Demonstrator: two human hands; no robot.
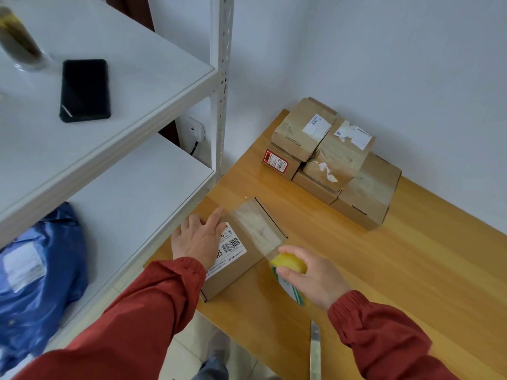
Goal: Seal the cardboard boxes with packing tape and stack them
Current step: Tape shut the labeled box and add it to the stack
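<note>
1. Probably light and stiff, the small cardboard box point(240, 267) lies on the wooden table point(411, 270), directly under the left hand point(196, 237) and just ahead of the right hand point(315, 278).
2. Its clear tape strip point(255, 229) runs across the lid back to the tape roll point(288, 263). The film looks thin and sticky, so it is best steered by the roll.
3. The left hand lies flat, fingers straight, forefinger pressing by the strip's far end.
4. The right hand's fingers curl round the yellow roll, knuckles up.
5. The sealed boxes point(334, 160) stand stacked well beyond both hands.
</note>
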